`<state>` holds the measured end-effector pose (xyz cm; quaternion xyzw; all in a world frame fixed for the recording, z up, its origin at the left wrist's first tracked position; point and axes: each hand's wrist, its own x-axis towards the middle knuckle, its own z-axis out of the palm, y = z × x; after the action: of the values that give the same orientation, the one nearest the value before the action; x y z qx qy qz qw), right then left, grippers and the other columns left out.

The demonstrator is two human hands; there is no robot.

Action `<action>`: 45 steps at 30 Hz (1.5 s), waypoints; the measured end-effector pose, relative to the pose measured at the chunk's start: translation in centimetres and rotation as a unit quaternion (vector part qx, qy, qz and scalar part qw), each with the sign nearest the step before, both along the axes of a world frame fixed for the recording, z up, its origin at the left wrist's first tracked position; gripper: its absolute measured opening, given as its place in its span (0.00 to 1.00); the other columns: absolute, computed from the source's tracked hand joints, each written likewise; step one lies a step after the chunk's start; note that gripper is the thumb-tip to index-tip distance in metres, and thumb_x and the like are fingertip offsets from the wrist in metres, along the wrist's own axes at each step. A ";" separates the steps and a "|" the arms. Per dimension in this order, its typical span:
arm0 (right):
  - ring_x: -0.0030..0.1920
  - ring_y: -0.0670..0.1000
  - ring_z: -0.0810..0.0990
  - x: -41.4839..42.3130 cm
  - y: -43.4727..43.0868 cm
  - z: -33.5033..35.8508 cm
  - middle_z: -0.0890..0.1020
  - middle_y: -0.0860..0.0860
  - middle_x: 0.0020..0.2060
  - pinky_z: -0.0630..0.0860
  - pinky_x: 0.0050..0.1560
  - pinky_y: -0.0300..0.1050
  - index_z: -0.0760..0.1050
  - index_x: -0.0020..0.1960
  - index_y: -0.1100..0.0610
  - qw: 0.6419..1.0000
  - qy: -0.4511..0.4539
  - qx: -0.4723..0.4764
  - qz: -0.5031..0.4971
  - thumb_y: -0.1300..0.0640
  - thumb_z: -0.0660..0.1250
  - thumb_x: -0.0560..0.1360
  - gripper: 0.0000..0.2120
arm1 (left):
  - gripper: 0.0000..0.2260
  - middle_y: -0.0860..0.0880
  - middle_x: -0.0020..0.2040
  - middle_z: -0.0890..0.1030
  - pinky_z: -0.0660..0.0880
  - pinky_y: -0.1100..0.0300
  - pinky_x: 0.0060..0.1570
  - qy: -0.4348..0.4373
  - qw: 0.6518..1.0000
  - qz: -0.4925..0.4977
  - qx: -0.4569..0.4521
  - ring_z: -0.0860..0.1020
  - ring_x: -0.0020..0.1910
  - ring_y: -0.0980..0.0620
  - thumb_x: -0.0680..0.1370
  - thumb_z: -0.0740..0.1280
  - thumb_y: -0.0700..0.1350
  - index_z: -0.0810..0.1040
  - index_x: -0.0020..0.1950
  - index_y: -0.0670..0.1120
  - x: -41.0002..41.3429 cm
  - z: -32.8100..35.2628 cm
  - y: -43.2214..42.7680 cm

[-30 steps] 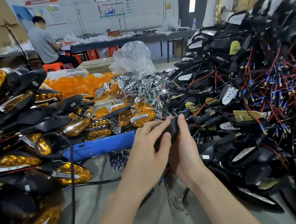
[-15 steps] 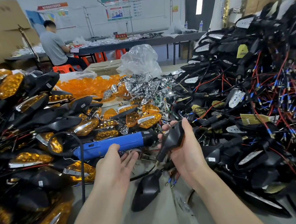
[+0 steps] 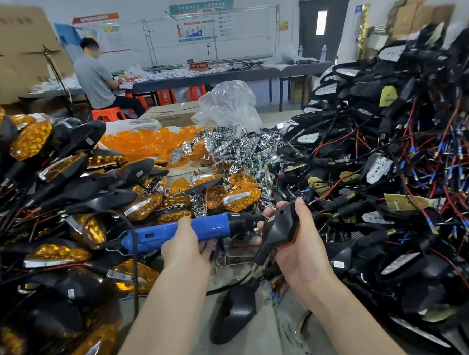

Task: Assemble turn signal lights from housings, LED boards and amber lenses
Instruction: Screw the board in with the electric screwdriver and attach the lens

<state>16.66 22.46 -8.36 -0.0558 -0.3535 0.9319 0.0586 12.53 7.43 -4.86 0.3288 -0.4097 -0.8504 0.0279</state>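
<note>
A: Gripping what, each hand?
B: Left hand (image 3: 187, 251) wraps the blue screwdriver (image 3: 209, 228); right hand (image 3: 301, 252) holds the black housing (image 3: 281, 228), just beyond the tip.
A: Axis?
B: Crosswise, tip pointing at the right hand.

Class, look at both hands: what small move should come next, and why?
Probably bring the blue screwdriver across to the black housing: the left hand grips the tool and the right hand holds the housing, its black back facing up.

Single head-worn wide-angle view, angled forward and down; hands (image 3: 259, 236) seen close above the desk (image 3: 265, 340).
</note>
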 end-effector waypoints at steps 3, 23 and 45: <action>0.40 0.54 0.83 0.0 0.0 0.1 0.82 0.54 0.42 0.81 0.36 0.52 0.77 0.50 0.54 1.000 0.011 -0.010 0.003 0.39 0.65 0.74 0.18 | 0.11 0.47 0.54 0.82 0.80 0.55 0.50 0.110 0.993 0.020 -0.029 0.83 0.49 0.51 0.79 0.70 0.50 0.74 0.58 0.49 0.5 -0.3 -0.8; 0.35 0.52 0.80 -0.4 -0.7 0.1 0.80 0.53 0.38 0.78 0.32 0.48 0.81 0.43 0.50 0.993 0.030 0.117 0.007 0.40 0.69 0.74 0.13 | 0.06 0.54 0.38 0.75 0.79 0.54 0.51 0.399 0.903 -0.051 0.153 0.77 0.38 0.56 0.80 0.66 0.49 0.72 0.54 0.49 0.5 1.1 -3.1; 0.31 0.51 0.79 0.4 -1.7 1.2 0.81 0.52 0.34 0.79 0.32 0.45 0.75 0.47 0.52 0.951 0.086 0.295 -0.020 0.36 0.65 0.72 0.19 | 0.08 0.54 0.38 0.75 0.77 0.54 0.53 0.436 0.891 -0.054 0.113 0.76 0.38 0.55 0.80 0.66 0.49 0.70 0.56 0.49 1.0 2.6 -4.0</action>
<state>17.05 20.72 -7.20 0.0366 -0.6051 0.7860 0.1215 13.48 3.42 -2.29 -0.0972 -0.2748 -0.9490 0.1202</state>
